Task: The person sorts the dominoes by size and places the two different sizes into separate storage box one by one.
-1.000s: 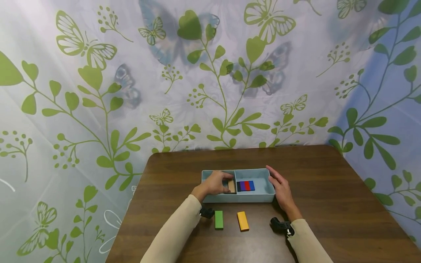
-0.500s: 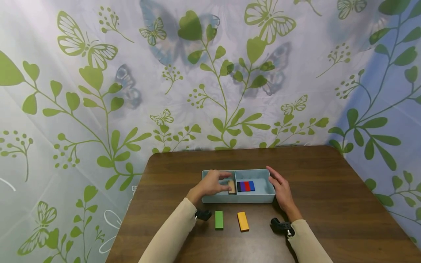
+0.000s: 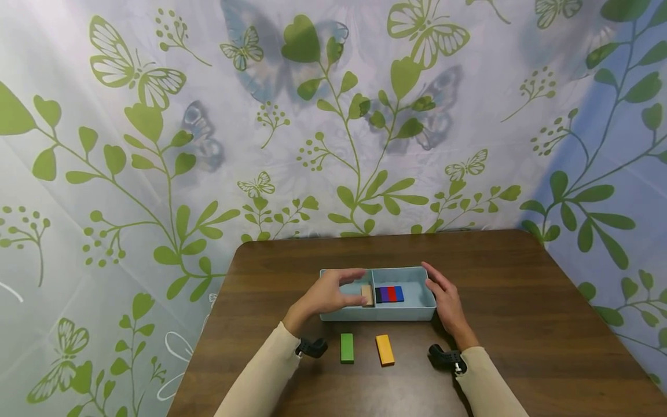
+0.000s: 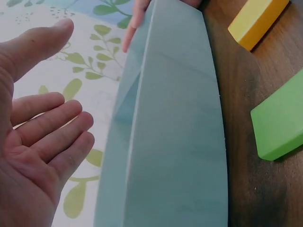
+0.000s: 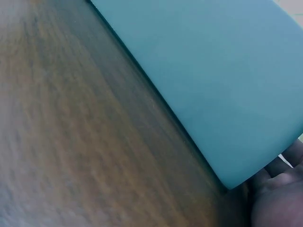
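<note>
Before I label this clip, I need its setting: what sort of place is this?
Probably an indoor tabletop workspace, screened off: a butterfly-print curtain hangs behind a wooden table, which bears a divided box holding small blocks.

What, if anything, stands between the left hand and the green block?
The tray's near wall: in the left wrist view it rises between the left hand and the green block, which lies on the table. No other block shows between them there.

The tray (image 3: 377, 314) is pale blue, its leftmost block (image 3: 367, 293) beige, the table (image 3: 521, 301) brown, the backdrop (image 3: 333, 127) green-leafed.
</note>
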